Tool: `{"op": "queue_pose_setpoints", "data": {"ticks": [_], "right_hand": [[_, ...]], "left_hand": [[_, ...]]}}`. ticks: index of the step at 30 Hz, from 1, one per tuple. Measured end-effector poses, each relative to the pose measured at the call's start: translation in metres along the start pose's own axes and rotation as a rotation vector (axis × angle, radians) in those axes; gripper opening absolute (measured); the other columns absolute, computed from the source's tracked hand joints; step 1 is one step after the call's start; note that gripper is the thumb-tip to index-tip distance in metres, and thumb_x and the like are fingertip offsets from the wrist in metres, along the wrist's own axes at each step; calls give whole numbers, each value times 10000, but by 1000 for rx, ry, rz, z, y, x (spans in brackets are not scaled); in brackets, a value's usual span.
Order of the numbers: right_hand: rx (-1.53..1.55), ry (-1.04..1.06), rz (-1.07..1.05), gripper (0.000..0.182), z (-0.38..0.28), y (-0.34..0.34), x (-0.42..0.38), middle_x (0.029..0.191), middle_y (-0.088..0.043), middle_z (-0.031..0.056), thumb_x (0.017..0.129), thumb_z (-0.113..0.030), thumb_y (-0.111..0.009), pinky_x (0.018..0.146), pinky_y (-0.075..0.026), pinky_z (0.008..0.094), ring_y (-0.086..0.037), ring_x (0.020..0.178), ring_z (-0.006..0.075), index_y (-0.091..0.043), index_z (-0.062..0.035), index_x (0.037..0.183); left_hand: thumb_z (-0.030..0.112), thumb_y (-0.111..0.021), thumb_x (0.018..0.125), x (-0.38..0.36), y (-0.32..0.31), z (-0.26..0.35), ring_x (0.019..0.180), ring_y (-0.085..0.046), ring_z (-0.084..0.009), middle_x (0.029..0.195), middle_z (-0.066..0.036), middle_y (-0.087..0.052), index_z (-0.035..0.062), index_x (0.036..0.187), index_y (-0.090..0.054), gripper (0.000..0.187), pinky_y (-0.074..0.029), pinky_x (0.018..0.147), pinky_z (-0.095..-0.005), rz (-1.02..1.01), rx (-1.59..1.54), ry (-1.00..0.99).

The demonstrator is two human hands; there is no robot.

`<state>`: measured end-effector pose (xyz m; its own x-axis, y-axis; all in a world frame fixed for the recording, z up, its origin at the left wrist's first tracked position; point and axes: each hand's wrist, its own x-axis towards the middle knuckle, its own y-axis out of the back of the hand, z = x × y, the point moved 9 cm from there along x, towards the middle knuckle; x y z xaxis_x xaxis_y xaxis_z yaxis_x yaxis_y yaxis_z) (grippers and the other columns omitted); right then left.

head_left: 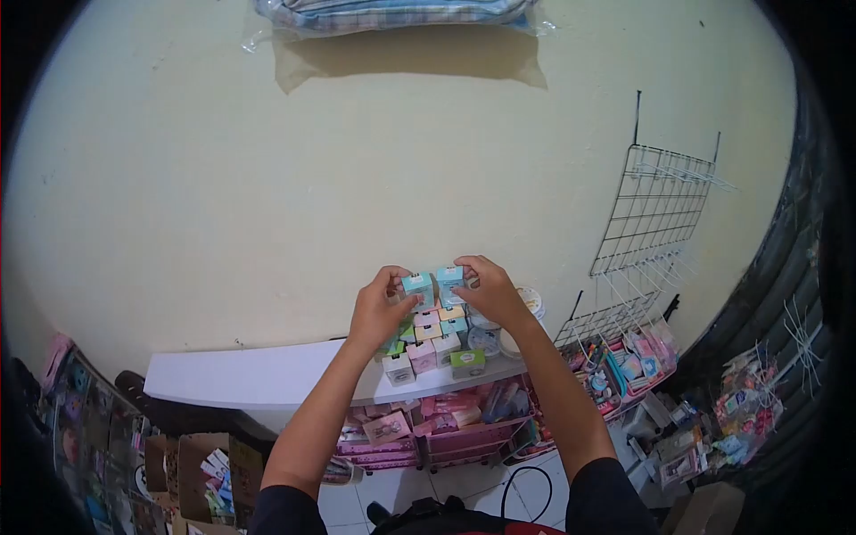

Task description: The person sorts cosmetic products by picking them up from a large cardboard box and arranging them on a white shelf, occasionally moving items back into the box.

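Observation:
My left hand (385, 308) grips a small teal and white box (417, 285) between thumb and fingers. Close beside it on the right, my right hand (487, 290) holds a light blue box (449, 277). A narrow gap separates the two boxes, which are upright against the wall side of the white shelf. Below them several small boxes in pink, yellow, white and green stand in rows, among them a pink one (421, 356) and a white one (399, 369). A green box (467, 362) lies at the front edge. Round tubs (483, 341) are next to the rows, partly behind my right forearm.
The white shelf (250, 374) runs left along the wall. Under it are pink baskets (473, 441) of packages. Wire racks (655, 209) hang at the right, above more filled baskets (642, 357). Cardboard boxes (205, 455) sit at the lower left. A plastic-wrapped bundle (401, 13) is overhead.

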<state>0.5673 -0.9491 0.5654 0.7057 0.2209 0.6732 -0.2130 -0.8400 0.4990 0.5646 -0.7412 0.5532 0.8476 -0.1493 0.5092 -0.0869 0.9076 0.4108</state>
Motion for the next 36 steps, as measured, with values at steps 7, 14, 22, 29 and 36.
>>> {"op": "queue_pose_setpoints", "data": {"ticks": [7,14,22,29,36], "right_hand": [[224,-97,-169,418,-29,-31,15,1031,-677,116,807,-20,-792,811,-598,303,-669,991,173,-622,-11,1189],[436,-155,-425,394,-105,-111,30,1066,-678,115,849,-12,-764,890,-569,319,-661,1025,166,-575,-8,1195],[681,-60,-632,394,-230,-241,8,1046,-671,107,841,-49,-769,863,-566,337,-654,990,180,-596,-29,1193],[715,-6,-787,397,-336,-357,-30,1080,-673,102,839,-8,-769,886,-556,303,-657,1022,166,-585,-8,1191],[790,57,-898,390,-420,-454,-72,1073,-675,102,837,-5,-767,874,-558,301,-657,1013,160,-594,-5,1186]], "left_hand": [[96,-808,850,-32,80,3,992,-666,-166,1076,-90,-708,14,1258,-618,458,-535,889,-317,158,-18,47],[139,-812,847,-108,187,-5,987,-660,-153,1044,-80,-721,21,1225,-658,425,-513,887,-312,286,9,100],[126,-805,848,-236,325,-11,971,-670,-153,1037,-82,-726,7,1229,-643,431,-518,873,-310,429,153,232],[82,-801,841,-371,438,-28,883,-669,-103,1000,-65,-731,11,1204,-657,397,-537,791,-271,595,110,344],[60,-781,857,-470,509,-11,892,-673,-106,1012,-62,-719,14,1217,-640,389,-541,789,-264,692,210,444]]}}
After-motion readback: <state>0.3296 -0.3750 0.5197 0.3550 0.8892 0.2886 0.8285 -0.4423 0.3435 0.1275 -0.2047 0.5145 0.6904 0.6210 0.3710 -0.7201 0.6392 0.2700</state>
